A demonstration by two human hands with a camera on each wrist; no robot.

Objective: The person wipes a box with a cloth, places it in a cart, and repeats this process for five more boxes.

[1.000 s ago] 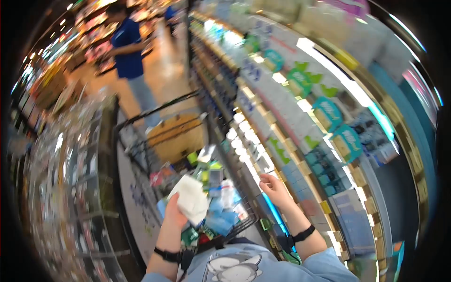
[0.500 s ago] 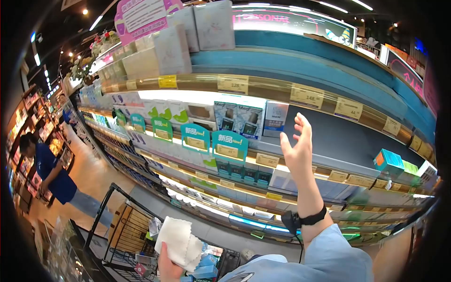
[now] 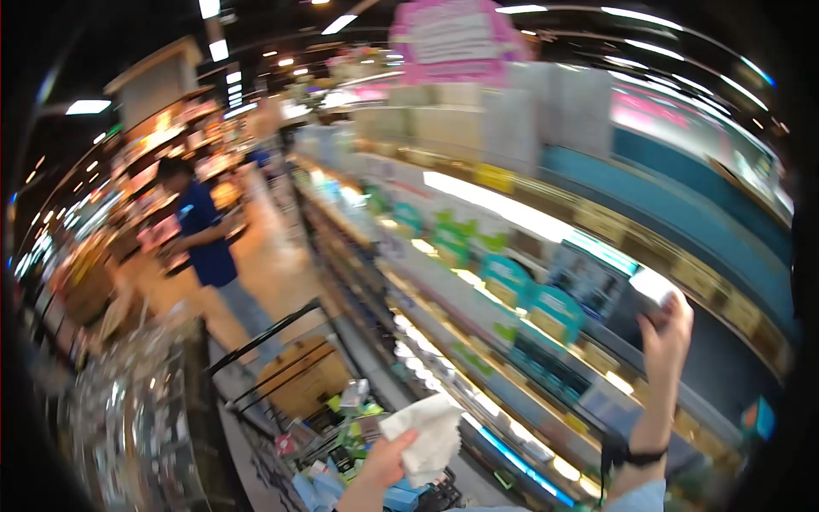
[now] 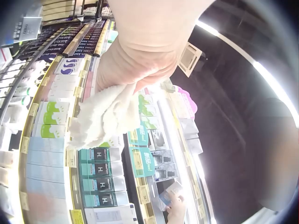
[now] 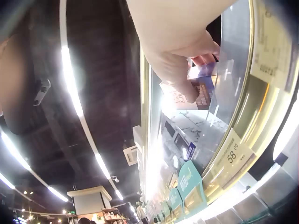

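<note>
My left hand (image 3: 384, 465) pinches a white cloth (image 3: 431, 439) above the shopping cart. In the left wrist view the cloth (image 4: 105, 116) hangs from under that hand (image 4: 145, 60). On the upper shelf at the right, my right hand (image 3: 668, 333) holds a small box (image 3: 653, 286), blurred and bright at the top. Seen from the right wrist, thumb and fingers of the hand (image 5: 180, 65) lie around the box (image 5: 187, 98), beside patterned boxes (image 5: 187, 130). The left wrist view also has the right hand (image 4: 176, 208) on the box (image 4: 169, 193).
The cart (image 3: 299, 328) with mixed packages stands below at the left, beside a bin of wrapped goods (image 3: 145, 410). A person in a blue shirt (image 3: 205, 230) stands in the aisle. Price tags (image 5: 231, 158) and green signs (image 3: 503, 280) line the shelf edge.
My right hand has gone from raised and empty in front of the shelf to holding the box. The left hand still has the cloth. The head view has swung about.
</note>
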